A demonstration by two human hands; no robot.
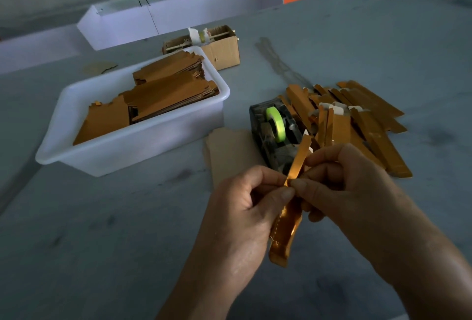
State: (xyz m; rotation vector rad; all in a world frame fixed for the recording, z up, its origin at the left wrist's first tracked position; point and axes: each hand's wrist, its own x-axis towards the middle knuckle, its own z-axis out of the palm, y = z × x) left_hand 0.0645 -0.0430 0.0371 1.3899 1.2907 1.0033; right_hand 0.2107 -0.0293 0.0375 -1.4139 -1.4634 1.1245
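Both hands hold one shiny gold card sleeve [287, 230] above the grey table. My left hand [245, 204] pinches it near the middle between thumb and fingers. My right hand [342, 181] pinches the same spot from the other side, its fingers curled around the upper flap [298, 158]. The sleeve's lower end hangs down between my wrists. Just beyond my hands stands a dark tape dispenser [274, 133] with a lime-green tape roll [275, 123].
A white plastic tub [127, 151] at the left holds stacks of flat gold card blanks [163, 92]. Several folded gold sleeves [357, 120] lie piled right of the dispenser. A brown cardboard sheet [229, 151] lies under it. A small cardboard box [222, 48] stands behind the tub.
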